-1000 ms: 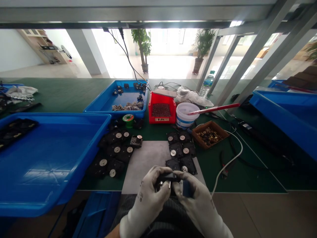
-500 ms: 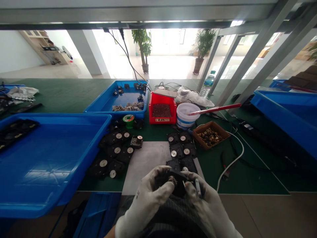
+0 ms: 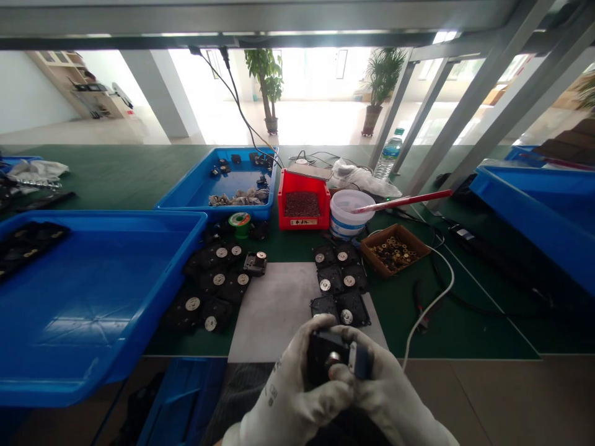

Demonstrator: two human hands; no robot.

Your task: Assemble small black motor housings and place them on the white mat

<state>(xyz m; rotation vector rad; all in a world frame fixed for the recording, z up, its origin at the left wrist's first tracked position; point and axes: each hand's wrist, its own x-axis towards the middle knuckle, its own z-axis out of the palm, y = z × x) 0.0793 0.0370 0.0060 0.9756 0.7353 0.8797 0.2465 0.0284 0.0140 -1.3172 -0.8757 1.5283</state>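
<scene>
Both of my hands wear white gloves and are together at the front edge of the bench. My left hand (image 3: 297, 384) grips a black plastic housing (image 3: 320, 352) from the left, its thumb lying across the lower side. A small round metal piece (image 3: 333, 358) shows on the housing. My right hand (image 3: 385, 387) closes in from the right, its thumb by the metal piece. Between its fingers is a small dark bluish block (image 3: 361, 360) with a pale edge; its kind I cannot make out. Similar black housings with silver discs (image 3: 346, 317) lie just beyond my hands.
More black housings (image 3: 218, 280) sit left of a white sheet (image 3: 279, 310). Around them are blue trays (image 3: 93, 297), a solder spool (image 3: 240, 224), a red bin (image 3: 304, 222) of brown granules, a white tub (image 3: 346, 229), a box of brass parts (image 3: 395, 251) and pliers (image 3: 421, 306).
The housing has been turned in my hands, so its metal piece faces me. My left hand has shifted right, and the block in my right hand now shows a broader side.
</scene>
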